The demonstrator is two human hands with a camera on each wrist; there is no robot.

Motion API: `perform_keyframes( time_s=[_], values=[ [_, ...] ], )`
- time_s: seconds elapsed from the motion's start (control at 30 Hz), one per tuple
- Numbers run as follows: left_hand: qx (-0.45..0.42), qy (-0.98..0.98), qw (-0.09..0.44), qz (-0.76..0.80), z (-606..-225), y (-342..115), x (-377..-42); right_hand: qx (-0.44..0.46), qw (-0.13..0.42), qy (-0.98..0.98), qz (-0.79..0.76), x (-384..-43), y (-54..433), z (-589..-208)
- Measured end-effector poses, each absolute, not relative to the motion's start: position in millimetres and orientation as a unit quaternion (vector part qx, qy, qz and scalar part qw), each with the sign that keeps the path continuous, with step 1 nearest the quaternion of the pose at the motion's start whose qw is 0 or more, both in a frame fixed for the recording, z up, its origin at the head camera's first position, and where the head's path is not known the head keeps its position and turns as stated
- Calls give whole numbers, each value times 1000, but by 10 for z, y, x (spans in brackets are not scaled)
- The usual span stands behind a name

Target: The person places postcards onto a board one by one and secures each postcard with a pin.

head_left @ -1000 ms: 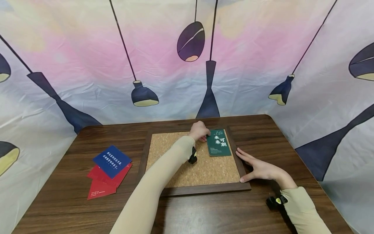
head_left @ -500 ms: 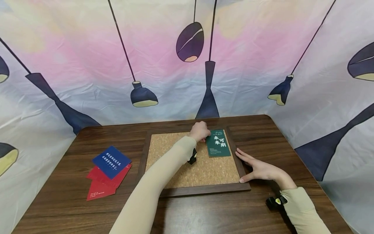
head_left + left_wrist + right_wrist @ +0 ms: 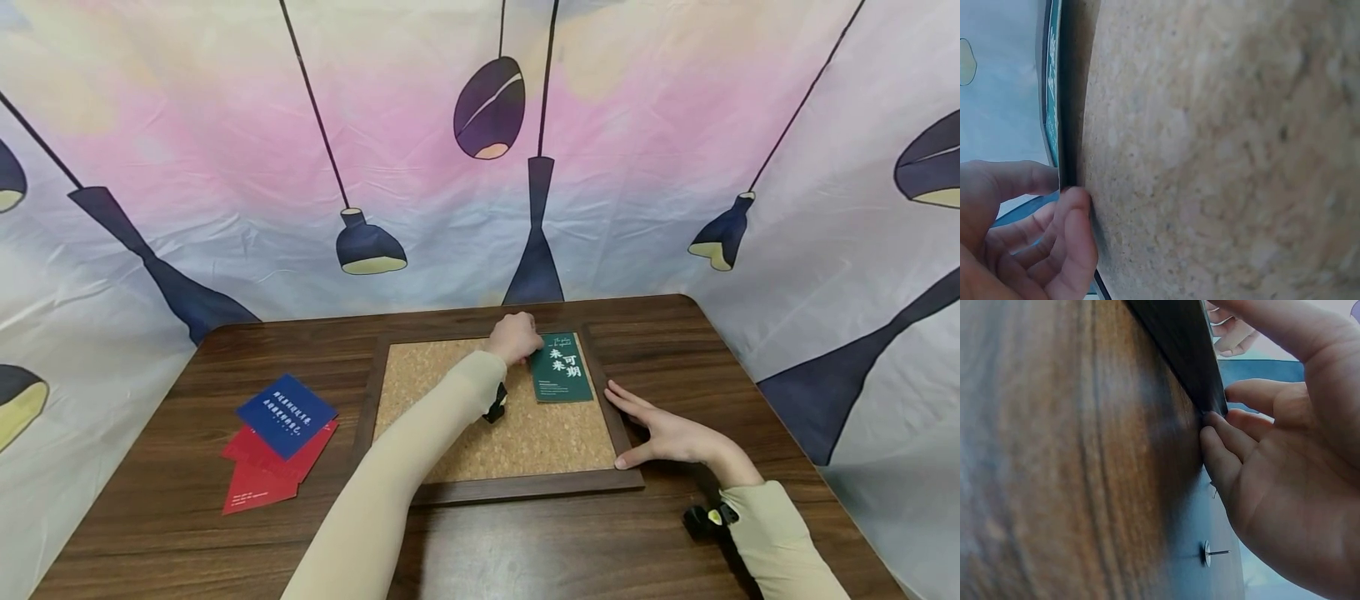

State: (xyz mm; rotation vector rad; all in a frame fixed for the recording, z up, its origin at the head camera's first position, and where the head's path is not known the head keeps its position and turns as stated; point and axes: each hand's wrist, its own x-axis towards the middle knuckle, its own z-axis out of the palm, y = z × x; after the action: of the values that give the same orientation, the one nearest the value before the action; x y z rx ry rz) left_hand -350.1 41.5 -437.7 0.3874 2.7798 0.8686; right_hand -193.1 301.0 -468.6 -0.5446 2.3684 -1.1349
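On the table (image 3: pixel 510 554), a green card (image 3: pixel 562 382) lies at the corkboard's (image 3: pixel 532 446) far right, long axis pointing away, left edge pinched by the left hand (image 3: pixel 513 337), right hand (image 3: pixel 675 433) spread against the frame (image 3: pixel 525 489).

Hands of mine: two, one left hand (image 3: pixel 514 337), one right hand (image 3: pixel 678 433). Framed cork board (image 3: pixel 555 437): one. Green card (image 3: pixel 561 367): one. Blue card (image 3: pixel 288 415): one. Red cards (image 3: pixel 315 450): at least two, overlapped. Thumbtack (image 3: pixel 1208 554): one I see clearly, apparently a second (image 3: pixel 1214 490), partly hidden. Counter (image 3: pixel 487 542): one. Wrist cameras (image 3: pixel 705 520) I wear: two. Lamps printed on my backdrop (image 3: pixel 622 125): nine, some cut off.
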Motion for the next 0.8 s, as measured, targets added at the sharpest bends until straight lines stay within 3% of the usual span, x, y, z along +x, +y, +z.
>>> perform_keyframes(
  time_s=[0.23,0.8],
  values=[
    [136,961,77,228,-4356,441,-3474,-199,227,859,-413,-1910,3019,-4688],
    [113,967,81,214,-4343,394,-3477,-194,235,854,-421,-1930,3002,-4660]
  ],
)
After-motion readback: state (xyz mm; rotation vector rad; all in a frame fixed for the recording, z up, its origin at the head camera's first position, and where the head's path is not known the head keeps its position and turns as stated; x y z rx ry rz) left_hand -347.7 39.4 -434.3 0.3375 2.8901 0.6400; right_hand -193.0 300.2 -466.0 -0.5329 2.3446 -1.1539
